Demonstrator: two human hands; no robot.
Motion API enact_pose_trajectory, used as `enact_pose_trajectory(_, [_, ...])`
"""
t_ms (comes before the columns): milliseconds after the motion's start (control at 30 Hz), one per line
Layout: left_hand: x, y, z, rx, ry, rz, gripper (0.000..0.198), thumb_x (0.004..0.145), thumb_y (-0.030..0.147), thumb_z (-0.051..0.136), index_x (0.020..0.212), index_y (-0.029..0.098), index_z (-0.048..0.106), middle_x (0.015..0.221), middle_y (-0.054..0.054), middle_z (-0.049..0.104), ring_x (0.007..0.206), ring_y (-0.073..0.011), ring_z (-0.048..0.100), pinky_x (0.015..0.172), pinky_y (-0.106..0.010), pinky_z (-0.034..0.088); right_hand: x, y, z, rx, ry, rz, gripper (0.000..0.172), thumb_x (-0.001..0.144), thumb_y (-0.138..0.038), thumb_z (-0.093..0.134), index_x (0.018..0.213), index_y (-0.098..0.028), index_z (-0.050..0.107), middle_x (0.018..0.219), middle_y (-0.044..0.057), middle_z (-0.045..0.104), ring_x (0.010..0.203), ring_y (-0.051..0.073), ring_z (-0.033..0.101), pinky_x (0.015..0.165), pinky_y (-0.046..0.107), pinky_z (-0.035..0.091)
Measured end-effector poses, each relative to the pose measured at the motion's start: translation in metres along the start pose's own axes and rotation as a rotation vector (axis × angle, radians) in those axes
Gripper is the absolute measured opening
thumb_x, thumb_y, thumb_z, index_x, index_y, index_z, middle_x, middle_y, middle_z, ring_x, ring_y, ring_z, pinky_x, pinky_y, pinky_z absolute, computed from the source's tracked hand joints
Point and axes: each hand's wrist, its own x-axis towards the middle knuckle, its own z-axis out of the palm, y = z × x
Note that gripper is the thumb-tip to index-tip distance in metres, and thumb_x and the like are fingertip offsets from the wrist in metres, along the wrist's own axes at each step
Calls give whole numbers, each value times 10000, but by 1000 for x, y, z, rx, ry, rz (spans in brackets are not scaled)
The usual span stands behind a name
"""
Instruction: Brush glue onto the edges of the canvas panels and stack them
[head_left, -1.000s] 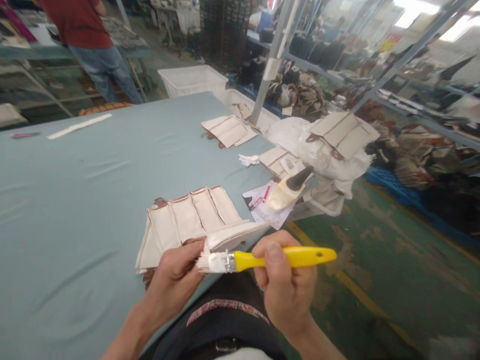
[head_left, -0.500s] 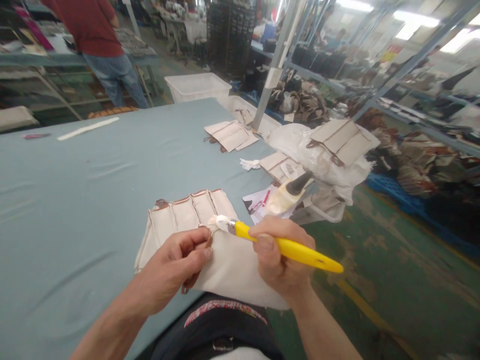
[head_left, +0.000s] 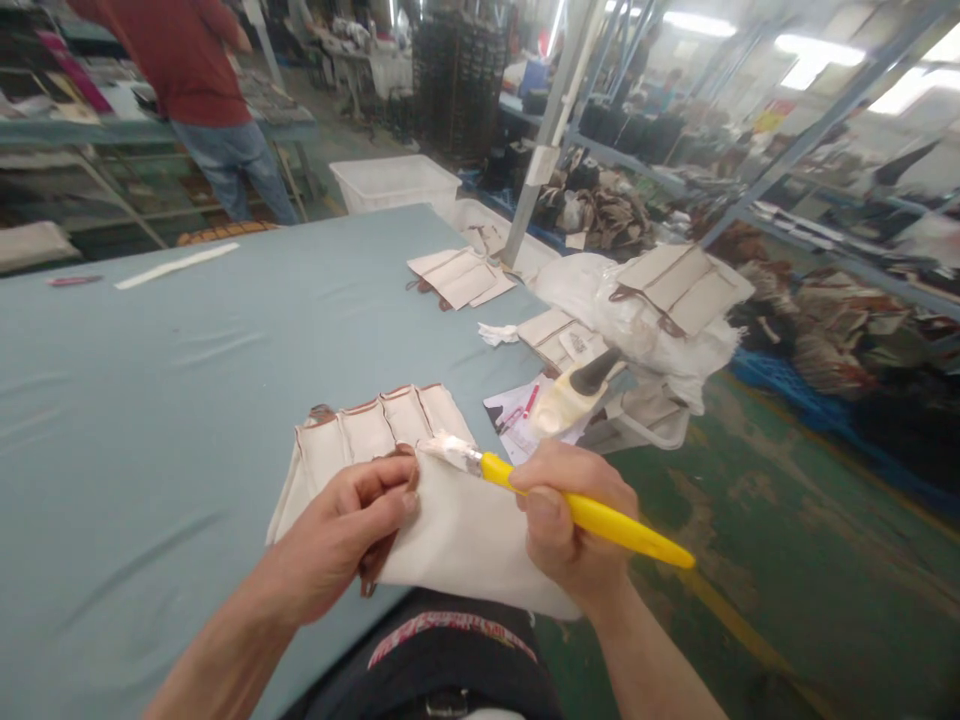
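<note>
My right hand [head_left: 574, 520] grips a yellow-handled brush [head_left: 600, 518], its white bristles touching the top edge of a cream fabric piece [head_left: 465, 530] at the table's near edge. My left hand [head_left: 341, 530] pinches that piece's brown-trimmed left corner. Behind it lies a fanned stack of cream pieces [head_left: 360, 440] with brown edging. A glue bottle [head_left: 574, 392] with a dark nozzle lies on its side to the right, on papers.
The blue-grey table [head_left: 150, 400] stretches left and back, with more cream pieces [head_left: 459, 275], a white strip [head_left: 176, 265], and a plastic bag with pieces [head_left: 660, 300] at the right. White bins [head_left: 394, 180] stand behind. A person in a red shirt [head_left: 202, 70] stands at far left.
The cream piece came down from a raised fold to lie flat at the table edge. The brush swung from level to angled, its bristles now on the piece's top edge.
</note>
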Motion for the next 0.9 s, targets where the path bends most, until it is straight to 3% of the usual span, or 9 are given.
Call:
enact_pose_trajectory(367, [-1,6,4,-113,70,-102,581,622,489,988,1030,165,729,657,37,634,412,-77,479,366,-200,434,-3,-2,0,-29,-51,-24,109,1028,-180,589,962,-247,643,698,-40,734,555,119,683,593,230,572])
enact_pose_trajectory(633, [0,2,2,-189,120,-118,531,578,416,1000,952,162,721,681,18,674,516,-130,615,412,-199,513,-8,2,-15,-60,-165,-36,120,999,-158,595,934,-248,642,686,-26,729,547,134,673,566,246,545])
enact_pose_trajectory(800, [2,0,-2,-227,109,-110,493,605,396,984,947,162,718,733,4,703,621,-142,678,537,-201,566,-11,2,-26,-108,-191,-31,145,982,-140,600,892,-245,641,683,-24,739,556,138,689,589,250,549])
enact_pose_trajectory(900, [3,-2,-1,-154,94,-84,448,658,405,946,958,172,707,657,40,628,550,-119,607,484,-185,495,-9,-1,-23,-124,-190,-40,141,985,-148,604,887,-244,637,681,-23,736,553,139,680,593,256,542])
